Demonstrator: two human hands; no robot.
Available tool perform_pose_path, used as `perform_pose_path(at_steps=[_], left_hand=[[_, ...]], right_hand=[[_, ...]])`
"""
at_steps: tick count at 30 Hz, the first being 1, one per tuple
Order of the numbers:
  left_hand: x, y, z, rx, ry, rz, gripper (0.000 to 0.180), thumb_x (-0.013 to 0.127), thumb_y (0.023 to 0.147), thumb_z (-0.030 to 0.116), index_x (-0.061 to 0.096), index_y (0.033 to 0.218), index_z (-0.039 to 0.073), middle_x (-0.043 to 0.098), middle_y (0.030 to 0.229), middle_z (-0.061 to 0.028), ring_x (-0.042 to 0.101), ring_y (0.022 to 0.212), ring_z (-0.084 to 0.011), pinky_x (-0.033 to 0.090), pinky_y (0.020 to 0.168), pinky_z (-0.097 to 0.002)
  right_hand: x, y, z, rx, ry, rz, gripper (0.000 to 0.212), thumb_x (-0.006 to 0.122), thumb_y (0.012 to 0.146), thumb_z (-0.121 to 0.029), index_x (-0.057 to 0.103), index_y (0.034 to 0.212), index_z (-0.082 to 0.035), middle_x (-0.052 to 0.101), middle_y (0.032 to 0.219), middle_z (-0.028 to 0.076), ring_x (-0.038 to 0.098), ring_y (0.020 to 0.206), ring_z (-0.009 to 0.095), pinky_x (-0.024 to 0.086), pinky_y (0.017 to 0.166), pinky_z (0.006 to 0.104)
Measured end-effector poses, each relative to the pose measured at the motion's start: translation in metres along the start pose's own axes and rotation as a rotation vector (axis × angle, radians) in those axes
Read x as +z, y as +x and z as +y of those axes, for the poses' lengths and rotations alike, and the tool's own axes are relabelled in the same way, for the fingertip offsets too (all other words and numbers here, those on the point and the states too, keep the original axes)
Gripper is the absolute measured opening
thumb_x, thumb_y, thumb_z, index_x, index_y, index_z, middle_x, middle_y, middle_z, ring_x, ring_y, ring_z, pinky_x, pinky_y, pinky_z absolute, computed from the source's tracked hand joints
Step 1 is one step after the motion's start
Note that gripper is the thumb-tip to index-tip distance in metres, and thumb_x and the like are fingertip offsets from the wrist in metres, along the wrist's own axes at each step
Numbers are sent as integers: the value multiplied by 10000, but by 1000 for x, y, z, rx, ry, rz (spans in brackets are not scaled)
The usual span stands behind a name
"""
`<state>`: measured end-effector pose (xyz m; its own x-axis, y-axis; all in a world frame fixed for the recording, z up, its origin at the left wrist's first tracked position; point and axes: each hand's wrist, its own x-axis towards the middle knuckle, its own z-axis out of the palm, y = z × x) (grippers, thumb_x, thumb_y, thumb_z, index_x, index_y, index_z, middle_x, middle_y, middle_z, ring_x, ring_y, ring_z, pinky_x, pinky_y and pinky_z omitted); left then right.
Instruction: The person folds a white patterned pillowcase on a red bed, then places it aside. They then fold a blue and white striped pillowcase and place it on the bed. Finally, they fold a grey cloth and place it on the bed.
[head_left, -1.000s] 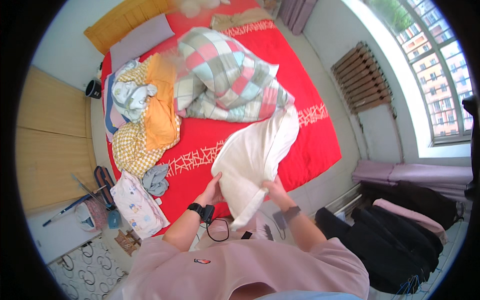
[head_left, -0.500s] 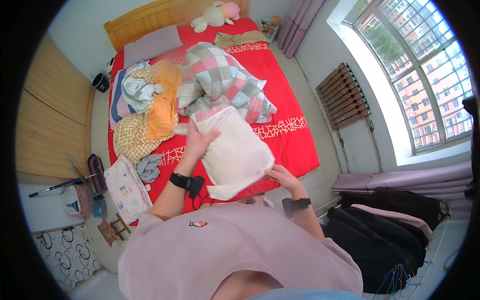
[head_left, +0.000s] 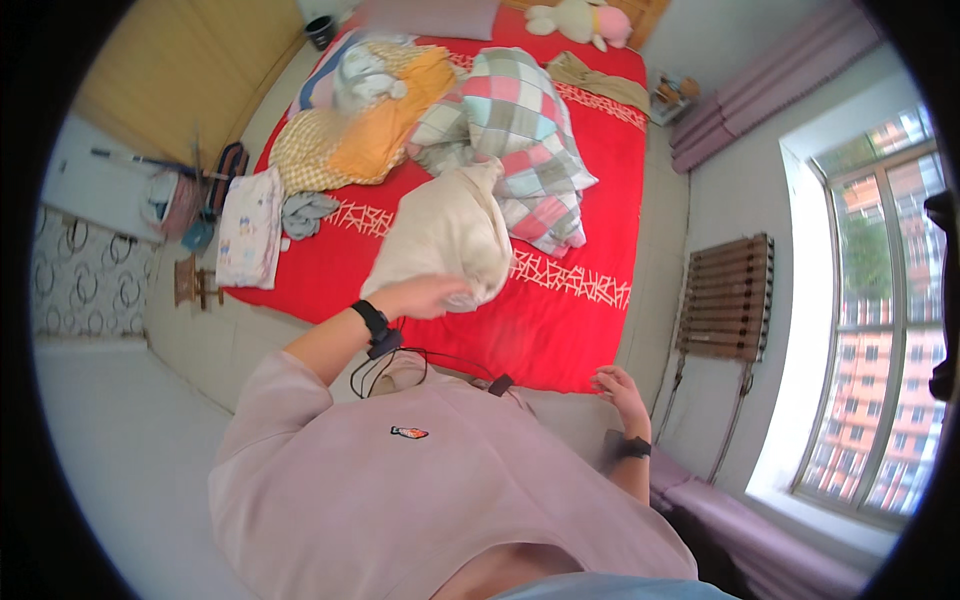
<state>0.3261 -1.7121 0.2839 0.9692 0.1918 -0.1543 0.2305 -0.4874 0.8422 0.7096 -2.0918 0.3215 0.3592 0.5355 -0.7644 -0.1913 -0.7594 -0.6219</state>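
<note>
A puffy cream pillow is over the near middle of the red bed cover, its far corner up against the checked quilt. My left hand is at its near edge, fingers bent against the cloth and partly blurred. Off to the right, my right hand is apart from the pillow, near the bed's front right corner. Its fingers are slightly curled and spread, with nothing in them. A dark band sits on each wrist, and a thin black cable loops by my left wrist.
Yellow and orange bedding lies bunched at the left, with a grey cloth and a folded patterned cloth nearer me. A plush toy is at the bed's head. A radiator stands below the window on the right.
My right hand has let go of the pillow's near right corner and moved right. The pillow has turned and changed shape, and my left hand is now at its near edge. My view has shifted.
</note>
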Motion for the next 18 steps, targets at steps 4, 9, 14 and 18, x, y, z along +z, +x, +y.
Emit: perform_pose_path(at_steps=[4, 9, 14, 18], left_hand=[[58, -50, -47, -318, -115, 70, 536, 780, 895, 113, 615, 1398, 31, 682, 1318, -182, 711, 1119, -291, 576, 972, -414], [33, -174, -128, -563, -366, 454, 477, 800, 904, 126, 652, 1351, 45, 727, 1282, -160, 714, 1146, -248, 573, 984, -383], [-62, -309, -267, -712, -104, 751, 520, 806, 864, 134, 637, 1342, 18, 694, 1270, -146, 696, 1103, -281, 572, 974, -384], [-140, -393, -383, -782, 39, 817, 630, 816, 835, 182, 589, 1398, 12, 615, 1377, -230, 603, 1280, -400, 505, 1097, -424]], right_hand=[[23, 73, -30, -182, -507, -77, 316, 774, 986, -264, 711, 1208, -47, 746, 1011, 41, 692, 973, 124, 533, 837, 294], [119, 114, -78, -244, -451, -228, 267, 750, 998, -239, 720, 1200, -68, 727, 998, 9, 670, 922, 116, 531, 815, 294], [275, 162, -140, -238, -624, -348, 276, 762, 986, -238, 728, 1186, -50, 729, 1031, 23, 654, 949, 119, 529, 826, 298], [432, 217, -238, -172, -662, -418, 319, 735, 996, -290, 715, 1228, -73, 733, 1080, -6, 665, 984, 117, 530, 843, 297]])
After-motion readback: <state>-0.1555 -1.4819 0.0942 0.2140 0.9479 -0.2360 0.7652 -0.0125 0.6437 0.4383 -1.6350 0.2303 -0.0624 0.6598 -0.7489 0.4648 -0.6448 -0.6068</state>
